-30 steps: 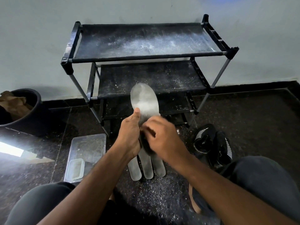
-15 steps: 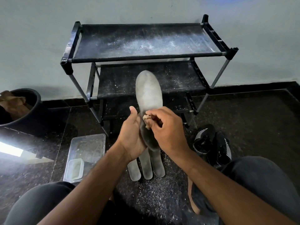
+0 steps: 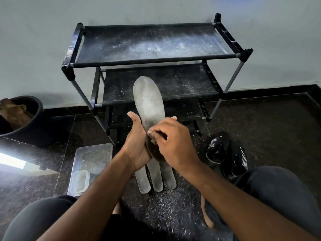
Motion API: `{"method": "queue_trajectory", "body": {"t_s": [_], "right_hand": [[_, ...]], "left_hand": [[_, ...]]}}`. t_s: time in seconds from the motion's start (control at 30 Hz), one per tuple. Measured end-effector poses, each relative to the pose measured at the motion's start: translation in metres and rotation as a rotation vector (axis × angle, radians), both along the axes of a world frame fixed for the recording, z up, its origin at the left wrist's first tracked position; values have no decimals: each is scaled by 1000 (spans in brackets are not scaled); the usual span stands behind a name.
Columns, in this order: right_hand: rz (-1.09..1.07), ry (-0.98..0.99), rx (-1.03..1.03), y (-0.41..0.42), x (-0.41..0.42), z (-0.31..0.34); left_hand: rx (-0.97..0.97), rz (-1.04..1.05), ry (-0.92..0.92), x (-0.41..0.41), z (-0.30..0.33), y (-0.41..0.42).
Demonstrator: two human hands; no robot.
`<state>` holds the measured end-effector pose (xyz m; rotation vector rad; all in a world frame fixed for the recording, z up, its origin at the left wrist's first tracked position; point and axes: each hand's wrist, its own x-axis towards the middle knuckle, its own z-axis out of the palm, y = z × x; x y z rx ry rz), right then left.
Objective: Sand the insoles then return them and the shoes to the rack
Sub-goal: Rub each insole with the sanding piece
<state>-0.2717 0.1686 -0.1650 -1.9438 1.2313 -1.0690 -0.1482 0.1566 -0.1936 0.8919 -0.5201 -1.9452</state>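
My left hand grips the grey foam insole upright before the black shoe rack; my right hand pinches what looks like tan sandpaper against it.

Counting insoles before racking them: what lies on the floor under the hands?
Three insoles lie side by side under the left hand and right hand. Only their near ends show; the hands and the held insole cover the rest.

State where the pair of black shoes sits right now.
In the head view, the black shoes stand on the floor at right, beside the rack's right legs.
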Motion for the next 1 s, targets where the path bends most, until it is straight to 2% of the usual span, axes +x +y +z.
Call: {"method": "queue_trajectory", "body": {"t_s": [0.07, 0.17, 0.33, 0.4, 0.47, 0.53, 0.63, 0.77, 0.93, 1.0], "right_hand": [[-69, 33, -70, -4, -1, 0], [-83, 131, -30, -5, 0, -4], [200, 196, -15, 5, 5, 3], [233, 187, -44, 6, 4, 4], [164, 77, 15, 3, -2, 6], [33, -14, -9, -6, -10, 8], [-92, -46, -39, -17, -16, 7], [-35, 96, -23, -7, -1, 0], [130, 89, -19, 6, 7, -6], [199, 83, 46, 5, 3, -6]], "left_hand": [[-22, -39, 39, -6, 2, 1], [-22, -54, 16, -9, -1, 1], [-1, -3, -132, 8, -11, 0], [10, -3, -129, 10, -9, 0], [21, 9, -67, 10, -5, 0], [27, 41, -3, 5, -1, -1], [34, 81, 27, -2, -1, 0], [59, 4, 26, -4, -5, 0], [74, 33, -31, 7, -10, -1], [78, 47, -64, 9, -12, -1]]}}
